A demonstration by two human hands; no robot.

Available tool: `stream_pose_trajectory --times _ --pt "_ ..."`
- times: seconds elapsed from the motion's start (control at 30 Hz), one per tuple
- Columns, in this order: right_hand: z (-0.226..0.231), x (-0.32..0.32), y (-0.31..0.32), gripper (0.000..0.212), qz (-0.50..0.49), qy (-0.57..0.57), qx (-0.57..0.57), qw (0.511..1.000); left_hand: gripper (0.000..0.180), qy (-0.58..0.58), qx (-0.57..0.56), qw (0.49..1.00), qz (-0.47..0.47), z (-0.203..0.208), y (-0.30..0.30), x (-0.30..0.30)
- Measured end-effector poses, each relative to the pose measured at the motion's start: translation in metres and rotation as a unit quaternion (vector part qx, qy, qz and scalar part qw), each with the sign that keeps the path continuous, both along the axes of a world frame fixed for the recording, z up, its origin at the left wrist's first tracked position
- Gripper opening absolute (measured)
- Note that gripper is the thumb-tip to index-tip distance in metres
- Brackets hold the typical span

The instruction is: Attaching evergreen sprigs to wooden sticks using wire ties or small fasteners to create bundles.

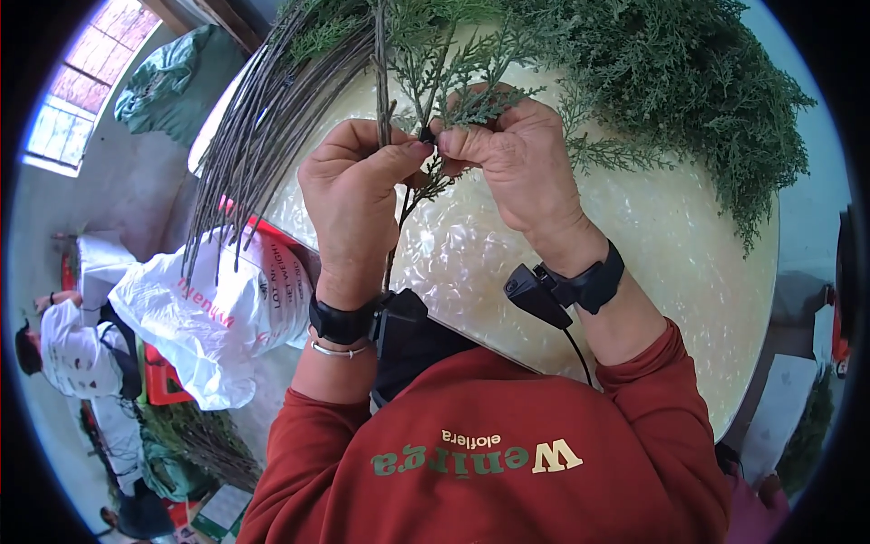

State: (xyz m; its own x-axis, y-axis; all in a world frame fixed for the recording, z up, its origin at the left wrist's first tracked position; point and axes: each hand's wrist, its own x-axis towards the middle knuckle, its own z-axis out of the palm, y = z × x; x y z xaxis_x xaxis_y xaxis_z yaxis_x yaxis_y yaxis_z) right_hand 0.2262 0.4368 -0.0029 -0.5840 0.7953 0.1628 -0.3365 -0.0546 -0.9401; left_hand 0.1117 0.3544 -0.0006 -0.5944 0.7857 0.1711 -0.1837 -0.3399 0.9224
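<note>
My left hand (349, 186) is closed, its thumb and fingers round a bare brown stem (381, 68) that stands up past the knuckles. Close against it, my right hand (526, 163) pinches a green conifer sprig (426, 86), whose leafy tips fan out above both hands. A small black piece (427, 135) shows between the two thumbs; what it is I cannot make out. Below the hands a thin twig with a few green leaves hangs down. The fingers partly hide where stem and sprig meet.
A pale, pearly table (480, 281) lies under the hands. Conifer branches (680, 100) are heaped at its far right, and bare brown stems (272, 118) overhang its left side. Beside it are a white plastic sack (208, 313) and a red crate (165, 376). Another person (82, 354) is farther left.
</note>
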Motion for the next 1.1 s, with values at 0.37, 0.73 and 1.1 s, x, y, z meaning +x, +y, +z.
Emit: stream_pose_trajectory --times 0.37,0.73,1.1 --pt "-0.003 -0.001 0.001 0.011 0.013 0.059 -0.092 0.994 0.008 0.050 0.015 0.998 0.038 -0.005 0.001 0.005" --pt "-0.008 -0.003 0.001 0.005 0.010 0.084 -0.112 0.990 0.007 0.067 0.002 0.996 0.067 -0.003 0.001 0.007" --pt "-0.010 -0.004 0.000 0.005 0.003 0.078 -0.097 0.992 0.006 0.096 -0.003 0.993 0.074 -0.006 0.003 0.006"
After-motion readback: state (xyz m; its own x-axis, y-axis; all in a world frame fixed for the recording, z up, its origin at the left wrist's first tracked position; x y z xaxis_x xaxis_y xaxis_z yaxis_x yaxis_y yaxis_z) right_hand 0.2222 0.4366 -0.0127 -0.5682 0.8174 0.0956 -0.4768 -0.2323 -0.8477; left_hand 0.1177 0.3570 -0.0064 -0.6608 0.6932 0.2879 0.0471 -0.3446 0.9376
